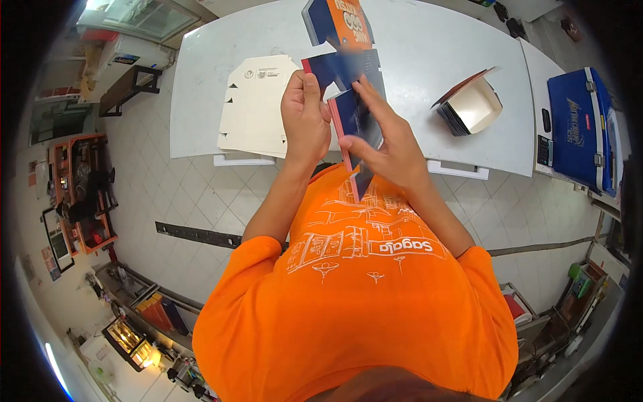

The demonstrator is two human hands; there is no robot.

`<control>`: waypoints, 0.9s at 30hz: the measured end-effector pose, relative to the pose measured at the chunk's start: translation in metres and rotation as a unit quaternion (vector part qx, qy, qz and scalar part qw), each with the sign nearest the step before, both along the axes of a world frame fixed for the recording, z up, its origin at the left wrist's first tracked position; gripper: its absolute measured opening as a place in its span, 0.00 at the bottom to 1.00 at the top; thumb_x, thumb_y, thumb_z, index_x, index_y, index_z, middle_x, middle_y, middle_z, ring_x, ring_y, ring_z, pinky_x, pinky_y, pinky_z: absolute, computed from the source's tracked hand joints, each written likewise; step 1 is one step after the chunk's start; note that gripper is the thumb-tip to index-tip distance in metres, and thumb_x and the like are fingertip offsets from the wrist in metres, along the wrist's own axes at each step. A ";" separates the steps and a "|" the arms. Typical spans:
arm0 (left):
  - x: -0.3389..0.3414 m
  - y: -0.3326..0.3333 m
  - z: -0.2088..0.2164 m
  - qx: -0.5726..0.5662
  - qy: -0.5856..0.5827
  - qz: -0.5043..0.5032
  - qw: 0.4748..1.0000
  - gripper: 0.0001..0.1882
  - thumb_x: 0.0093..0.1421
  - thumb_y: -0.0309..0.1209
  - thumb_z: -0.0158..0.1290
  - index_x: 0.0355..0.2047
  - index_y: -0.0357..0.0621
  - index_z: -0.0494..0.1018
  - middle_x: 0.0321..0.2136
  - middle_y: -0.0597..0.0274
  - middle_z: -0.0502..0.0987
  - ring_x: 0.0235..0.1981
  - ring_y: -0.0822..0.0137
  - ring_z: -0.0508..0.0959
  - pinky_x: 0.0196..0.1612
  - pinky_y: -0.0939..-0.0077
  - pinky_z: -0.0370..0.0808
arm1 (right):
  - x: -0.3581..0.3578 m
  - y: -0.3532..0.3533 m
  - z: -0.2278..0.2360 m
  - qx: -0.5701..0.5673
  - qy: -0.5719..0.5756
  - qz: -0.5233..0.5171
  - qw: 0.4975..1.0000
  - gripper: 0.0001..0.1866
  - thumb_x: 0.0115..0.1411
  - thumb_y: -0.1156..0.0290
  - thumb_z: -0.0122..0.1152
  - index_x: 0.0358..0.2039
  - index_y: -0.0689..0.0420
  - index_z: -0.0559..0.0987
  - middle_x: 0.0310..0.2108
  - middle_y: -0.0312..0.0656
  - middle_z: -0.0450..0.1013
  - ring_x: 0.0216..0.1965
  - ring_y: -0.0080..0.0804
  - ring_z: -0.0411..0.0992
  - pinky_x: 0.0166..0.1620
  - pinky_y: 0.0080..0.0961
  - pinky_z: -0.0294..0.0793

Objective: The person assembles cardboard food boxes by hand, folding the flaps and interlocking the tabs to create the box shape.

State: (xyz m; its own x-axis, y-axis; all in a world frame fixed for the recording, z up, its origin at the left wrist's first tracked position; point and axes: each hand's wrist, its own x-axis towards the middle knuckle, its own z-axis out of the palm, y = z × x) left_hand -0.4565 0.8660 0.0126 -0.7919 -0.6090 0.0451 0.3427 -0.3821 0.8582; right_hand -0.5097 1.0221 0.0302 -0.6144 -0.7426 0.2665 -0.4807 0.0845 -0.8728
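Above the front edge of the white table I hold a dark blue cardboard box blank [349, 110] with pinkish-red edges, partly folded, its flaps bent. My left hand [307, 119] pinches its left side between thumb and fingers. Along its right side my right hand [392, 144] grips it, the thumb near the lower flap and the fingers up toward the top. Part of the blank's upper end is blurred. Left of my hands lies a pile of flat cream box blanks [251, 114] with notched edges. To the right stands a folded box [477, 107], open, its inside cream.
At the far middle of the white table [415, 40] sits an orange and dark blue printed carton piece [348, 23]. A blue hard case [581, 127] and a calculator [545, 151] rest on a surface to the right. A dark bench [130, 90] stands at the left.
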 end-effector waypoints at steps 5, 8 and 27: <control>0.008 0.025 0.022 -0.114 -0.075 0.029 0.990 0.13 0.73 0.37 0.46 0.42 0.37 0.70 0.41 0.62 0.77 0.42 0.75 0.76 0.45 0.80 0.77 | 0.007 0.003 0.004 0.025 -0.042 0.005 0.999 0.48 0.57 0.59 0.67 0.68 0.71 0.53 0.60 0.68 0.64 0.61 0.57 0.66 0.59 0.37 0.69; 0.004 0.039 0.013 -0.236 -0.014 0.066 0.969 0.14 0.72 0.36 0.48 0.46 0.36 0.71 0.42 0.58 0.76 0.45 0.70 0.77 0.44 0.79 0.78 | 0.008 0.008 0.025 0.133 -0.137 -0.020 0.981 0.38 0.61 0.65 0.61 0.65 0.72 0.59 0.43 0.59 0.75 0.39 0.42 0.76 0.40 0.30 0.74; 0.060 -0.077 -0.030 -0.011 -0.221 -0.202 0.954 0.31 0.61 0.36 0.62 0.59 0.30 0.66 0.50 0.51 0.77 0.49 0.64 0.79 0.48 0.70 0.79 | -0.056 0.066 -0.045 -0.200 -0.483 -0.038 0.852 0.27 0.56 0.74 0.68 0.54 0.70 0.71 0.47 0.48 0.76 0.46 0.34 0.77 0.49 0.29 0.78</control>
State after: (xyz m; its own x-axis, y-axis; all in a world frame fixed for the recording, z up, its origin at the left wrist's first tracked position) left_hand -0.3965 0.7895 -0.0170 -0.9062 -0.2528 -0.3389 -0.2269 -0.3855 0.8944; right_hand -0.5654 1.0883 -0.0148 -0.7325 -0.6599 -0.1674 0.4712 -0.3140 -0.8242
